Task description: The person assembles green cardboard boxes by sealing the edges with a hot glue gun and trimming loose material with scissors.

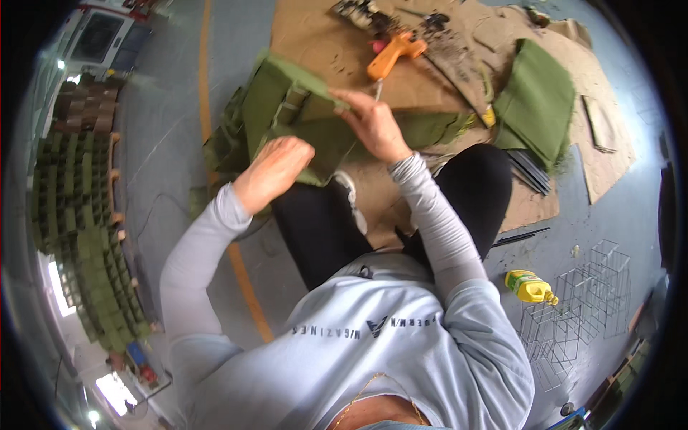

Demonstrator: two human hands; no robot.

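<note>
A piece of green felt (269, 89), folded into upright panels, stands in front of me above my knees. My right hand (374, 125) pinches the felt's edge between thumb and fingers. Lower and to the left, my left hand (276, 168) is closed, its fingers curled against the felt; what they grip is hidden. A long green felt strip (430, 127) lies behind my right wrist. Beyond my hands, an orange glue gun (394, 57) rests on brown cardboard (322, 43), its nozzle end toward me.
Flat green felt sheets (534, 100) lie at the right on dark strips (529, 170). A yellow bottle (529, 287) is beside wire frames (566, 308) on the floor. Stacked green felt pieces (72, 193) stand far left. Dark debris (430, 50) surrounds the glue gun.
</note>
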